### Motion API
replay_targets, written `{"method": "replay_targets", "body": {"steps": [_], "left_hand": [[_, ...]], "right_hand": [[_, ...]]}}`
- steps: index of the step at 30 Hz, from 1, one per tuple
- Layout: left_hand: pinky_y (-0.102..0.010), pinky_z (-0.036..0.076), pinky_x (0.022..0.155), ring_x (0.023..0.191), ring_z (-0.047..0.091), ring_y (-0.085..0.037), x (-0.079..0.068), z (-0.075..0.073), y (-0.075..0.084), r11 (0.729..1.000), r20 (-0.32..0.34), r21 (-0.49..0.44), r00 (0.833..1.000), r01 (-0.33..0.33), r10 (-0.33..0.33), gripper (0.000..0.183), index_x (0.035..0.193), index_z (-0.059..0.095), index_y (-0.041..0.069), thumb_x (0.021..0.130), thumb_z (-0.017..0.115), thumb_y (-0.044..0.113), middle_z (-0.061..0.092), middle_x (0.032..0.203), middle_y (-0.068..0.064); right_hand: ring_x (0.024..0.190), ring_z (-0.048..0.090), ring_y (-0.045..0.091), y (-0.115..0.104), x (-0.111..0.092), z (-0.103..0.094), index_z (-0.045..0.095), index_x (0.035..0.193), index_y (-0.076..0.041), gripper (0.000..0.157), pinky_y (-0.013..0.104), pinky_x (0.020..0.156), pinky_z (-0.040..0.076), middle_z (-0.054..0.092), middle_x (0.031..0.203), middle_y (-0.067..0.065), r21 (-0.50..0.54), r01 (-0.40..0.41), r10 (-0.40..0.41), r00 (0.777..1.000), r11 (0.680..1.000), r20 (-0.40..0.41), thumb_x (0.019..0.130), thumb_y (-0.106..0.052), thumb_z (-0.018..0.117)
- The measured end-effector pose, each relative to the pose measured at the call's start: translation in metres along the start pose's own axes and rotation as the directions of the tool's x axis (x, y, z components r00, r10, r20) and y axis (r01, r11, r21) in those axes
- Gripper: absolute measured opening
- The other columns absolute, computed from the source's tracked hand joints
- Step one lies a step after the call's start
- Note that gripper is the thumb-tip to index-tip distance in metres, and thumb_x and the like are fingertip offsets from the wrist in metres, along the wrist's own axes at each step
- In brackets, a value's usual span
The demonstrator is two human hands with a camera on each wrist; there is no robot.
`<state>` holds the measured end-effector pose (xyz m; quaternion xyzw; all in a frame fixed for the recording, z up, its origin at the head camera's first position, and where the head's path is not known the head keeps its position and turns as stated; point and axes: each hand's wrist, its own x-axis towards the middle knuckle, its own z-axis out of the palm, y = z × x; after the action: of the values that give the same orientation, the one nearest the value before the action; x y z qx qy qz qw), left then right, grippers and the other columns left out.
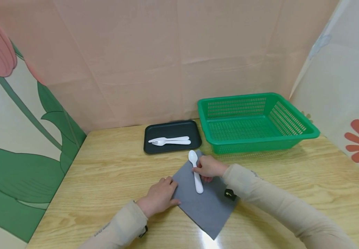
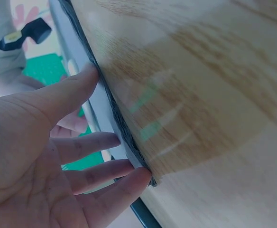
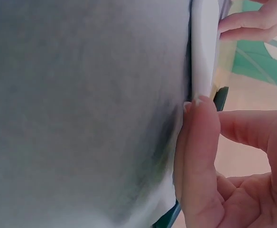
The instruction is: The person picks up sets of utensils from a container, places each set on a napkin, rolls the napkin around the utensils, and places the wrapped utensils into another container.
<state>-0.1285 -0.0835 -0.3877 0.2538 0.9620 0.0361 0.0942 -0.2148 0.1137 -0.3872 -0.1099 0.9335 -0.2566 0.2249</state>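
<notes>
A white spoon (image 1: 198,183) lies over a folded grey cloth napkin (image 1: 204,211), its bowl towards the far corner. My right hand (image 1: 209,166) pinches the middle of the spoon's handle between thumb and fingers; in the right wrist view the fingertips meet at the white handle (image 3: 205,47). My left hand (image 1: 160,196) rests at the napkin's left corner, fingers spread and fairly straight. From the left wrist, its thumb and fingertips touch the layered edge of the napkin (image 2: 117,111).
Behind the napkin, a black tray (image 1: 173,125) holds a white knife (image 1: 179,138) and a white fork (image 1: 176,142). To its right stands a green slotted basket (image 1: 260,141). All are on a wooden table (image 1: 110,166) against a curtain-like backdrop.
</notes>
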Motion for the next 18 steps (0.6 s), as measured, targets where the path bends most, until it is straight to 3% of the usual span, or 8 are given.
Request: {"method": "replay_targets", "body": {"steps": [11, 18], "left_hand": [[-0.035, 0.052, 0.081, 0.105, 0.055, -0.024, 0.000, -0.001, 0.000, 1.000, 0.005, -0.009, 1.000, 0.004, -0.004, 0.057, 0.122, 0.056, 0.004, 0.082, 0.067, 0.044, 0.056, 0.120, -0.012], [-0.036, 0.052, 0.081, 0.106, 0.055, -0.024, 0.001, 0.000, 0.000, 1.000, 0.010, -0.012, 1.000, 0.012, -0.012, 0.058, 0.122, 0.057, 0.004, 0.082, 0.066, 0.045, 0.056, 0.120, -0.012]], "right_hand": [[0.041, 0.050, 0.010, -0.003, 0.000, -0.005, 0.061, 0.068, -0.006, 0.029, 0.021, 0.041, 0.042, 0.051, 0.049, 0.000, -0.091, 0.059, -0.064, 0.997, 0.994, -0.049, 0.092, -0.022, 0.058], [0.047, 0.051, 0.011, -0.008, 0.002, -0.011, 0.057, 0.079, -0.006, 0.021, 0.022, 0.044, 0.039, 0.056, 0.061, 0.003, -0.130, 0.080, -0.093, 0.991, 0.988, -0.092, 0.091, -0.024, 0.059]]}}
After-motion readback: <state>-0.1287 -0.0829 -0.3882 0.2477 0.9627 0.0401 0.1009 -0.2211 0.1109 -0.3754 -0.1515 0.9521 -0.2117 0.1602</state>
